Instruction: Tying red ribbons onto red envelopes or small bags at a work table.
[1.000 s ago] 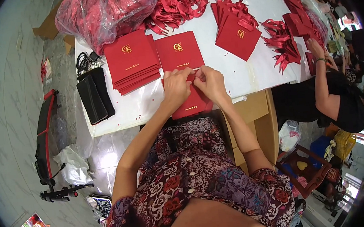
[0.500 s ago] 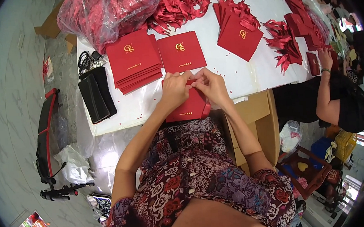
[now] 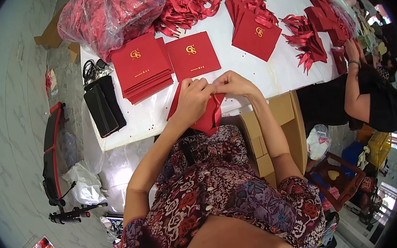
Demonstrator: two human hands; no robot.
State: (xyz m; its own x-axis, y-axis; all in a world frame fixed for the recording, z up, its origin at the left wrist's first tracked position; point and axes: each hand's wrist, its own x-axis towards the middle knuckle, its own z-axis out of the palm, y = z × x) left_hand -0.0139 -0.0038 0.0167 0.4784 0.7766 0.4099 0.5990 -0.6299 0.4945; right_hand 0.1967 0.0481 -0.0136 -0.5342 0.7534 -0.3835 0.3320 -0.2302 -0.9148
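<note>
At the front edge of the table, a red paper bag [image 3: 204,124] hangs tilted between my two hands. My left hand [image 3: 193,100] is closed on the bag's upper edge, its fingers curled. My right hand [image 3: 233,83] pinches right beside it; a glossy red ribbon [image 3: 218,104] runs down the bag from under these fingers. The fingertips meet, so what lies exactly between them is hidden. Just beyond my hands lies a flat red bag [image 3: 193,53] with a gold emblem. To its left rises a stack of similar bags [image 3: 142,65].
A phone [image 3: 101,110] on black cloth lies at the left, by coiled cables [image 3: 94,69]. Behind are a plastic sack [image 3: 109,18] and loose red ribbons [image 3: 193,6]. Fanned ribboned bags [image 3: 256,34] lie at the right. A cardboard box [image 3: 278,117] stands below the edge; a co-worker's arm [image 3: 356,82] reaches in.
The bag in my hands has turned and tilted, and its gold print no longer shows. More of the ribbon is visible. My right hand has turned more sideways, and the view has shifted slightly.
</note>
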